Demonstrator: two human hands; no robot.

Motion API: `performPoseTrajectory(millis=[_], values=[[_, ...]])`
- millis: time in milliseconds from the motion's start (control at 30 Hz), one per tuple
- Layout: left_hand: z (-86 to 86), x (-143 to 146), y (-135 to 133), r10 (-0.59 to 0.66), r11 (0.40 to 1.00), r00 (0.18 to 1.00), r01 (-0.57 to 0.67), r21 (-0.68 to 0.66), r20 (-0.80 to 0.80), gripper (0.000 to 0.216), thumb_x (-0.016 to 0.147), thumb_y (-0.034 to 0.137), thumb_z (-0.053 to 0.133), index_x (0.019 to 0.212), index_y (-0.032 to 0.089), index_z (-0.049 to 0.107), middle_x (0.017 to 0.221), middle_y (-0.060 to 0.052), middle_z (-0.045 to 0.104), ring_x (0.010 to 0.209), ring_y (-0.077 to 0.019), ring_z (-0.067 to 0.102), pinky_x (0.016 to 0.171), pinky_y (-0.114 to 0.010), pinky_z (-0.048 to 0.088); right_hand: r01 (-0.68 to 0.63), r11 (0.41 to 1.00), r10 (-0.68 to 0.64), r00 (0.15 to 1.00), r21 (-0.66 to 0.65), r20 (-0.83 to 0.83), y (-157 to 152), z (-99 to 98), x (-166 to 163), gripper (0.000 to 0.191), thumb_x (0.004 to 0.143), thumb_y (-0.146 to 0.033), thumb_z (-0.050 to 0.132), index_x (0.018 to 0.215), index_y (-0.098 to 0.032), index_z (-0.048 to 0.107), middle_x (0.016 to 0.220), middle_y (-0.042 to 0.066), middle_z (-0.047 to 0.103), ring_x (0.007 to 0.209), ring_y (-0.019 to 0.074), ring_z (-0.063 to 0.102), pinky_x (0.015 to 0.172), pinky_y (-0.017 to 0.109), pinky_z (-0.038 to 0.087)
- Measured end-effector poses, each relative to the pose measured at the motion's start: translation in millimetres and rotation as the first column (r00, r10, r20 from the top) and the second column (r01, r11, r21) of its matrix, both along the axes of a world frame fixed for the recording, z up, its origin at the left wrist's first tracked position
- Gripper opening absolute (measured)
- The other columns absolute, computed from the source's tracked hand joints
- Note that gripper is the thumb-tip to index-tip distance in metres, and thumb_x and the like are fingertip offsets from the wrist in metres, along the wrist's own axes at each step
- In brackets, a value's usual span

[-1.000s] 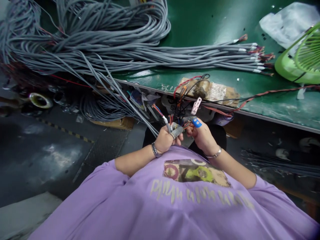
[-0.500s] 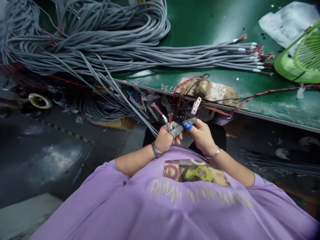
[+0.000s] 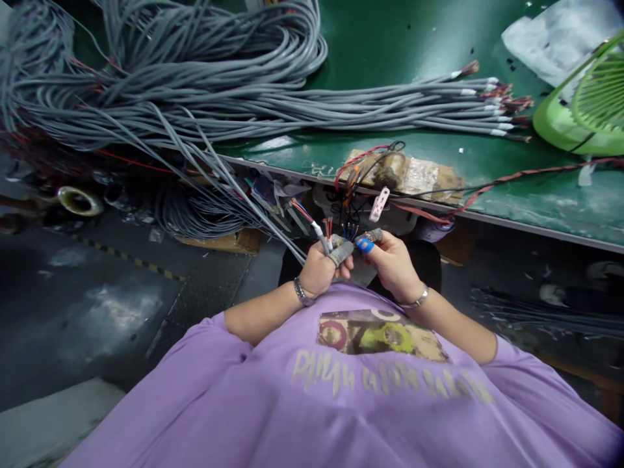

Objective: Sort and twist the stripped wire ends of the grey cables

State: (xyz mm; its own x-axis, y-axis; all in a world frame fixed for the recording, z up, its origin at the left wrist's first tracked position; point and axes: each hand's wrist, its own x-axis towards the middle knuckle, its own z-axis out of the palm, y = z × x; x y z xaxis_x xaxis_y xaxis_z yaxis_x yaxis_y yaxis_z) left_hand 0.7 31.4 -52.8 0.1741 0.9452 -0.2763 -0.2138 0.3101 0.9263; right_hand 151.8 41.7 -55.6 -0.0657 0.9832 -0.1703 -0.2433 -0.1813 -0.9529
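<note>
My left hand is closed around the end of a grey cable whose thin coloured wires stick up above the fist. Its fingers wear grey tape. My right hand, with blue tape on one fingertip, pinches those coloured wire tips right beside the left hand. Both hands sit close to my chest, just below the front edge of the green table. A watch is on my left wrist and a bracelet on my right.
A big heap of grey cables covers the table's left; a straight bundle ends in stripped tips at right. A green fan, a plastic bag, a taped patch and a tape roll lie around.
My right hand's blue-taped finger slid left along the wire tips toward my left hand. The view shifted slightly; the left hand stays closed on the cable.
</note>
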Motion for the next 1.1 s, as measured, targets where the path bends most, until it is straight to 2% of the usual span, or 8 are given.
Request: performPoseTrajectory(millis=[400,600,900,1100], values=[[3.2,1.8,-0.1,0.043,0.999,0.999,-0.044,-0.028,-0.029,0.039,0.074,0.051,0.069,0.071,0.017,0.050,0.058,0.004,0.062,0.038,-0.0051,0.053,0.036,-0.017,0.029,-0.003,1.000,0.003,1.000,-0.007,0.006,-2.7,3.1,-1.3,0.030,0.067,-0.041,0.082,0.072,-0.019,0.063,0.067,-0.003,0.060,0.056,0.0084,0.048,0.048,0.021,0.042],[1.5,1.5,-0.6,0.029,0.999,1.000,-0.029,-0.036,-0.008,0.037,0.075,0.049,0.069,0.070,0.018,0.050,0.055,0.004,0.061,0.037,-0.0053,0.052,0.035,-0.017,0.029,-0.029,0.999,0.029,1.000,-0.017,-0.008,-0.1,3.5,-1.1,0.034,0.067,-0.045,0.081,0.084,-0.020,0.067,0.077,-0.001,0.065,0.058,0.0090,0.049,0.047,0.020,0.043],[0.8,2.1,-2.6,0.024,0.999,0.997,-0.023,0.025,-0.072,0.038,0.077,0.050,0.069,0.069,0.017,0.052,0.056,0.003,0.062,0.038,-0.0052,0.053,0.036,-0.017,0.030,-0.012,1.000,0.012,0.999,0.003,0.042,0.8,-0.3,-0.7,0.027,0.071,-0.041,0.079,0.077,-0.019,0.064,0.068,-0.003,0.062,0.053,0.0077,0.047,0.047,0.020,0.043],[-1.0,3.0,-1.3,0.047,0.999,0.998,-0.046,0.029,-0.033,0.038,0.078,0.050,0.069,0.070,0.017,0.052,0.057,0.003,0.063,0.038,-0.0053,0.053,0.035,-0.017,0.029,0.012,1.000,-0.012,1.000,-0.007,-0.026,-1.6,0.3,-3.3,0.025,0.070,-0.036,0.080,0.077,-0.019,0.064,0.069,-0.004,0.062,0.055,0.0075,0.050,0.049,0.020,0.044]])
